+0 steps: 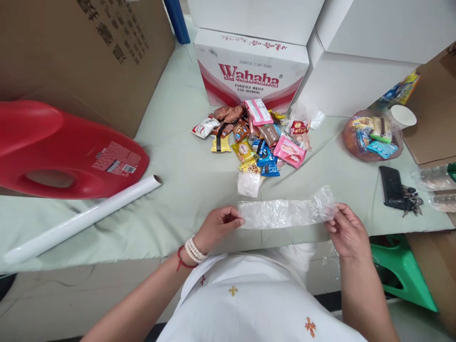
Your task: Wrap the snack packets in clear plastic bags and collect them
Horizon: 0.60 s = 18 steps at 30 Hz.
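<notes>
Clear plastic strip (281,213), crumpled toward its R end, is at the near side of the table (178,166), stretched L to R. L hand (218,230) pinches its L end btwn thumb & fingers; R hand (351,232) grips the R end. Can't tell if its middle touches the cloth.

Just beyond: a white packet (248,184), then a heap of wrapped snacks (263,142), pink, blue, yellow & brown, taking up mid-table. Wahaha box (251,71) stands right behind the heap w/ another white box on top, so the far side's blocked there; more white boxes (363,76) to its R.

Far L, a big cardboard box (89,61); nearer, a red jug (83,152) & a long white roll (85,218) lying diagonally, taking up the L side. Blue tube (177,21) at the back.

R side: see-through bowl (349,142) of snacks, paper cup (404,116) next to it, then a dark phone (391,187) w/ keys (413,202) touching it. Plastic bottles (432,179) at far R edge; green stool (413,280) below, near R.
</notes>
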### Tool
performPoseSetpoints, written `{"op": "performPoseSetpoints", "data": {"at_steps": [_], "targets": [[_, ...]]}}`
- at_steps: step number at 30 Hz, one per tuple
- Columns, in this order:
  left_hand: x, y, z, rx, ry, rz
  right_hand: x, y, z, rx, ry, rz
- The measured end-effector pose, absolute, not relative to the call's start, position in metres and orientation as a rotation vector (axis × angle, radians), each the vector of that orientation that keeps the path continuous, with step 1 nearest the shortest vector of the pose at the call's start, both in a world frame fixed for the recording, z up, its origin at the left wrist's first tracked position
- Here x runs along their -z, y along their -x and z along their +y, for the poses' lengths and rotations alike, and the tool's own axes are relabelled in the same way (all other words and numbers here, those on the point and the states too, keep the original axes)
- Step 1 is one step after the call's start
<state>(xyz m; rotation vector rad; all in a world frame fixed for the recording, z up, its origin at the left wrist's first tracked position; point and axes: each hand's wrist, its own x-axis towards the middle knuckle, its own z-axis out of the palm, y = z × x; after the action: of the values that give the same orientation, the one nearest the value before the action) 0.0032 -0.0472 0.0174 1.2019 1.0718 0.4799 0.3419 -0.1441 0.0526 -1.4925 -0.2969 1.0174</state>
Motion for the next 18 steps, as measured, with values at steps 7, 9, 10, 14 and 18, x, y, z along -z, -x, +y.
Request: {"op": "performPoseSetpoints", "data": {"at_steps": [7,9,10,14,18], "targets": [[-0.042,0.018,-0.059,-0.794,-2.045,1.412,-0.056,-0.317,-0.133,-1.052,1.440,-0.566],[-0.054,-0.002,-0.059,-0.876,-2.139,1.183,-0.060,-0.308,-0.130,-1.079,1.438,-0.660],[-0.057,-0.016,-0.056,-0.880,-2.145,1.074,-0.062,-0.304,-0.128,-1.089,1.437,-0.706],[-0.051,-0.075,-0.037,-0.829,-2.050,0.799,-0.070,-0.296,-0.125,-1.111,1.431,-0.822],[-0.053,-0.099,-0.029,-0.817,-1.930,0.710,-0.078,-0.293,-0.119,-0.992,1.399,-0.746]]}}
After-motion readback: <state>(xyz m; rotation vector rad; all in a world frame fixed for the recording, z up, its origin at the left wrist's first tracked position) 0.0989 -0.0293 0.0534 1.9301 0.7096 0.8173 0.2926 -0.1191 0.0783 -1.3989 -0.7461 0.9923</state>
